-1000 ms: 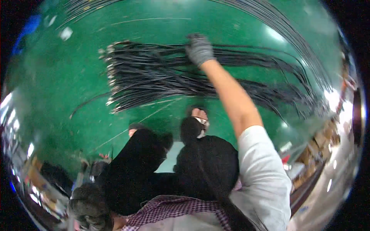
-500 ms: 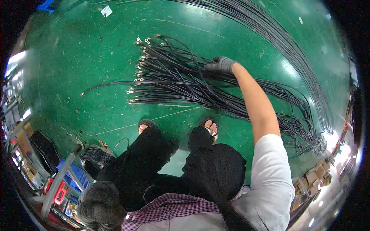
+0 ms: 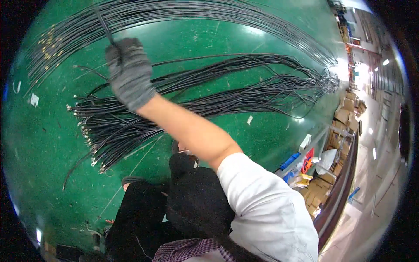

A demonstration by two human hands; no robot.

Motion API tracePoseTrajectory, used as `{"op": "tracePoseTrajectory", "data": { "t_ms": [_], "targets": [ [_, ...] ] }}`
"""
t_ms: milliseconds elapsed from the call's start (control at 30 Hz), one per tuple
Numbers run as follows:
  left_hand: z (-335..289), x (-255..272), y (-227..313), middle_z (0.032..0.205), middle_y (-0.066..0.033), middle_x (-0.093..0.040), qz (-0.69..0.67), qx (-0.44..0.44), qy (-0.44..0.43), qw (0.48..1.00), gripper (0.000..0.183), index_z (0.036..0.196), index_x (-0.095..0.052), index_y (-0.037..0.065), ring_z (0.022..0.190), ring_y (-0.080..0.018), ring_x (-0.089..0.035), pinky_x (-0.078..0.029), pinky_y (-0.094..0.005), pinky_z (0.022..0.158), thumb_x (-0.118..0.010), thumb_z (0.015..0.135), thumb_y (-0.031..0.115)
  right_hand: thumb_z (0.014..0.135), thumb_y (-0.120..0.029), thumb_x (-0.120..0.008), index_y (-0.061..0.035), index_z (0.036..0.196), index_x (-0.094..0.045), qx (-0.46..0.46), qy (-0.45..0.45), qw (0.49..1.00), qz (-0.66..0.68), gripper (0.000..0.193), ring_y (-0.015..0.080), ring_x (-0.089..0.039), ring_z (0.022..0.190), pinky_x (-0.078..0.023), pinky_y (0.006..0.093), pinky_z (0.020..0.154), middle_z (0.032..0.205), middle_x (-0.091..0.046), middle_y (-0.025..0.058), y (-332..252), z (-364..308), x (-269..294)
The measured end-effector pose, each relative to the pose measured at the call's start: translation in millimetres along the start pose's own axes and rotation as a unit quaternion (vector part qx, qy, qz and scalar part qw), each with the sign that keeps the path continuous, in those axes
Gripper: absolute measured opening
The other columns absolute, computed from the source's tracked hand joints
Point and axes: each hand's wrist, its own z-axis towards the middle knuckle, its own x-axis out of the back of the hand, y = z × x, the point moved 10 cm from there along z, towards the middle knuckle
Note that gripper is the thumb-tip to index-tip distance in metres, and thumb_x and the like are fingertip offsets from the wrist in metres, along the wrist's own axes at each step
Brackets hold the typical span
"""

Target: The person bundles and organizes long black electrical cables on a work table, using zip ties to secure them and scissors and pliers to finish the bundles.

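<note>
So the cable [image 3: 104,26] is up in front of the right hand [image 3: 130,74], sticking out past the top of the glove and crossing the arc [image 3: 192,12] of thin cables in view; can't tell if they touch. The hand's fingers look curled in tight around it, I'd say 1 cable, but blur hides the exact grip. No sign of the left hand, so can't tell what it's doing. My worry is snagging: the cable's other end is lost behind the glove, and if it runs into the pile [image 3: 120,124] just below, a hard tug could drag neighbours along and mess up the lugs [image 3: 87,136] at that end. The pile's far end is already a tangle [image 3: 328,82], right near where the arc finishes, so strands could get mixed there. A loose grip could also let it drop across the arc. Further out, 1 stray cable [image 3: 69,174] curls off the pile's left side on the floor [image 3: 41,144], and catching a sandal [image 3: 133,179] on it could mean a stumble.
</note>
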Motion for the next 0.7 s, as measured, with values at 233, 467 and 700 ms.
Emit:
{"op": "tracePoseTrajectory", "data": {
  "t_ms": [233,467,700],
  "targets": [
    [51,-63,-25,0.049,0.0025,-0.035,-0.087,0.024,-0.046,0.995,0.026,0.061,-0.043,0.012,0.039,-0.0069,-0.029,-0.028,-0.0180,0.036,-0.042,0.083,0.024,0.068,-0.017,-0.045,-0.0048,0.088,-0.052,0.219,-0.248,0.939,0.098,0.024,0.0278,-0.055,0.072,-0.046,0.0359,0.059,0.087,-0.053,0.0135,-94,-63,-46],
    [-27,104,31,0.070,-0.0056,-0.046,0.079,-0.006,0.368,0.926,0.012,0.084,-0.046,0.003,0.056,-0.0142,-0.044,-0.039,-0.0219,0.044,-0.041,0.078,0.011,0.071,-0.026,-0.047,-0.0015,0.081,-0.058,0.450,-0.464,0.613,0.454,0.029,0.0341,-0.056,0.069,-0.042,0.0457,0.059,0.077,-0.058,0.0175,-313,-197,-19],
    [-128,120,60,0.063,-0.0034,-0.038,-0.134,-0.112,0.443,0.879,0.007,0.081,-0.042,0.004,0.050,-0.0120,-0.036,-0.033,-0.0216,0.044,-0.035,0.079,0.006,0.074,-0.019,-0.044,0.0014,0.080,-0.054,0.278,-0.662,0.521,0.462,0.024,0.0349,-0.054,0.074,-0.043,0.0402,0.062,0.078,-0.055,0.0232,-284,-256,-65]
  ]
}}
